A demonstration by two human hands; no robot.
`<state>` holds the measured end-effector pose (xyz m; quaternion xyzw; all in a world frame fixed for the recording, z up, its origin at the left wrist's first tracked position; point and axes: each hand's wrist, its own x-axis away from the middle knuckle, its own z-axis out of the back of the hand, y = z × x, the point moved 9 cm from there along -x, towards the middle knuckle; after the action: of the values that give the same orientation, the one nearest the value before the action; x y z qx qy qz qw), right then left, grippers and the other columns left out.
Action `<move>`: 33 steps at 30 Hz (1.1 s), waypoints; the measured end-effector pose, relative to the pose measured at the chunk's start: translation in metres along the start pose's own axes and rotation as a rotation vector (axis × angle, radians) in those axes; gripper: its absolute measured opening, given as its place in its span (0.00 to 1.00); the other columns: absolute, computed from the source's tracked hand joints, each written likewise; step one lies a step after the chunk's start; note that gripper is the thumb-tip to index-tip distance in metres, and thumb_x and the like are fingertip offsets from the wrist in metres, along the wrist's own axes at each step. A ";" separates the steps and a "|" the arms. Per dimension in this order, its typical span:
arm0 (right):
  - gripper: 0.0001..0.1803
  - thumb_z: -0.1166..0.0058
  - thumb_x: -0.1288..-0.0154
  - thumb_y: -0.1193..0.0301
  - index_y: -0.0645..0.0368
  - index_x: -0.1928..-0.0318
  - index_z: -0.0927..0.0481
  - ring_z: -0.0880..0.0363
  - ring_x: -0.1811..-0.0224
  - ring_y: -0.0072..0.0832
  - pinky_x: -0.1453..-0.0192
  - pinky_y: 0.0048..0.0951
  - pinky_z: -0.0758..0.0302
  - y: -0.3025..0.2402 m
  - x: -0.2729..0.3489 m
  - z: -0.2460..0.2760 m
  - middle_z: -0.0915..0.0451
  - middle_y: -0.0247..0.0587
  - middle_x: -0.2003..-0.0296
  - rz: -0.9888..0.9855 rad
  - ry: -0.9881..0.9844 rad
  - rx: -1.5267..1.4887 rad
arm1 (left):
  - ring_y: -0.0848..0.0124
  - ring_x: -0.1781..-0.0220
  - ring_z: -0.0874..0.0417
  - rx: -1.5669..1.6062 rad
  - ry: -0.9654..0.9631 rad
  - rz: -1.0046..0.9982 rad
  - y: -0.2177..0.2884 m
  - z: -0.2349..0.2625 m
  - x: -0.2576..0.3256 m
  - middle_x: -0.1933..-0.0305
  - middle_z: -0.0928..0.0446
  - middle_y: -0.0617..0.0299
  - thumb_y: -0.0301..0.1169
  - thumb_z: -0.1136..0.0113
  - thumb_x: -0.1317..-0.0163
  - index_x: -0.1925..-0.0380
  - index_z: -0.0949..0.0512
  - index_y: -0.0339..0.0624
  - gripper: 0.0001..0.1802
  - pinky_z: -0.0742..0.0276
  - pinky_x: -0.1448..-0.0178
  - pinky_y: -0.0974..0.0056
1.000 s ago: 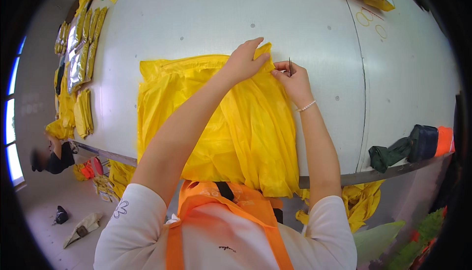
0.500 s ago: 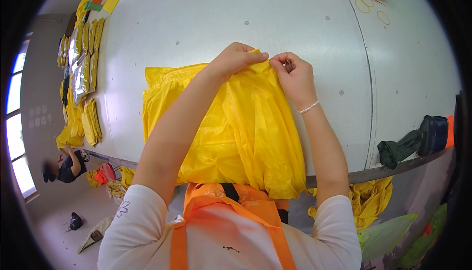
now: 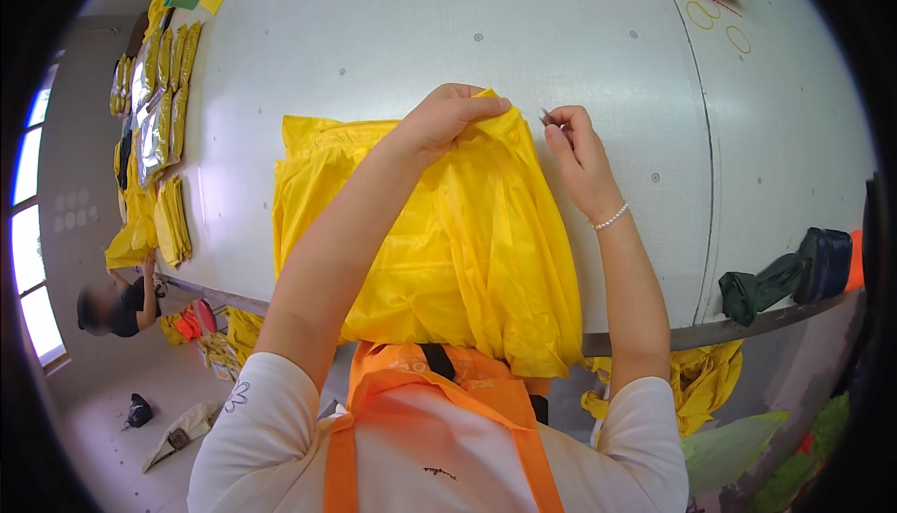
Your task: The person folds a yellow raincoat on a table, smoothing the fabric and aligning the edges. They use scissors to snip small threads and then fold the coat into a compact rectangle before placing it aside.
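Note:
A glossy yellow garment [image 3: 420,270], thin and gathered in folds, lies across the table's near edge and hangs toward my apron. My left hand [image 3: 448,121] pinches its far edge near the upper right corner, thumb on top. Just right of that corner, apart from the fabric, my right hand [image 3: 584,163] is closed around a small pointed metal tool [image 3: 548,118]. The tool looks like thread snips, though fingers cover most of it.
The pale table [image 3: 402,36] bears plastic-wrapped yellow packs [image 3: 177,92] and a stack of yellow pieces [image 3: 171,223] at left. A co-worker [image 3: 121,307] handles yellow fabric there. Dark green cloth [image 3: 747,291] sits at the right edge. Yellow fabric [image 3: 705,382] is heaped below.
My right hand has moved right and slightly down, away from the garment's corner, so the tool's tip now shows. My left hand keeps its pinch. The co-worker has shifted slightly.

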<state>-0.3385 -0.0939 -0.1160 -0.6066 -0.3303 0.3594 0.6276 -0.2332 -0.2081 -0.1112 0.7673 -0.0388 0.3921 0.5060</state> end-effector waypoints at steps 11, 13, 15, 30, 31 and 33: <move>0.09 0.49 0.35 0.69 0.63 0.63 0.25 0.30 0.73 0.19 0.68 0.22 0.30 -0.013 0.012 -0.015 0.23 0.34 0.72 -0.078 0.101 -0.121 | 0.82 0.67 0.23 -0.110 0.027 -0.172 0.011 -0.010 0.015 0.66 0.21 0.68 0.36 0.45 0.37 0.60 0.23 0.39 0.13 0.29 0.65 0.77; 0.09 0.49 0.36 0.69 0.63 0.63 0.25 0.29 0.73 0.19 0.68 0.22 0.30 -0.017 0.012 -0.014 0.23 0.35 0.72 -0.073 0.155 -0.094 | 0.83 0.68 0.24 -0.079 0.018 -0.197 0.008 -0.009 0.015 0.67 0.21 0.68 0.36 0.45 0.37 0.60 0.23 0.39 0.12 0.29 0.66 0.77; 0.08 0.48 0.36 0.69 0.63 0.64 0.25 0.29 0.74 0.19 0.69 0.22 0.30 -0.025 0.017 -0.005 0.23 0.35 0.73 -0.087 0.237 -0.015 | 0.83 0.68 0.24 -0.022 0.049 -0.208 0.004 -0.010 0.016 0.67 0.22 0.68 0.35 0.45 0.36 0.61 0.23 0.39 0.12 0.28 0.66 0.76; 0.07 0.47 0.37 0.72 0.64 0.67 0.25 0.29 0.77 0.22 0.72 0.23 0.31 -0.046 0.012 -0.018 0.24 0.37 0.74 0.020 0.288 -0.001 | 0.82 0.67 0.25 0.045 0.087 -0.304 -0.002 -0.006 0.015 0.68 0.23 0.68 0.34 0.46 0.36 0.62 0.23 0.38 0.11 0.29 0.63 0.76; 0.07 0.47 0.37 0.72 0.64 0.68 0.25 0.29 0.77 0.22 0.72 0.23 0.31 -0.045 0.012 -0.019 0.24 0.37 0.74 0.025 0.294 -0.001 | 0.83 0.68 0.26 0.046 0.086 -0.305 -0.001 -0.007 0.016 0.69 0.24 0.69 0.35 0.46 0.36 0.62 0.23 0.39 0.11 0.30 0.64 0.76; 0.07 0.47 0.37 0.72 0.64 0.68 0.25 0.30 0.78 0.22 0.72 0.23 0.31 -0.045 0.013 -0.019 0.24 0.37 0.75 0.033 0.301 0.003 | 0.84 0.70 0.28 0.049 0.095 -0.303 0.001 -0.010 0.020 0.70 0.25 0.71 0.36 0.46 0.36 0.62 0.22 0.40 0.11 0.33 0.67 0.77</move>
<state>-0.3132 -0.0936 -0.0722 -0.6578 -0.2219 0.2754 0.6650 -0.2255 -0.1942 -0.0959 0.7570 0.1108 0.3480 0.5418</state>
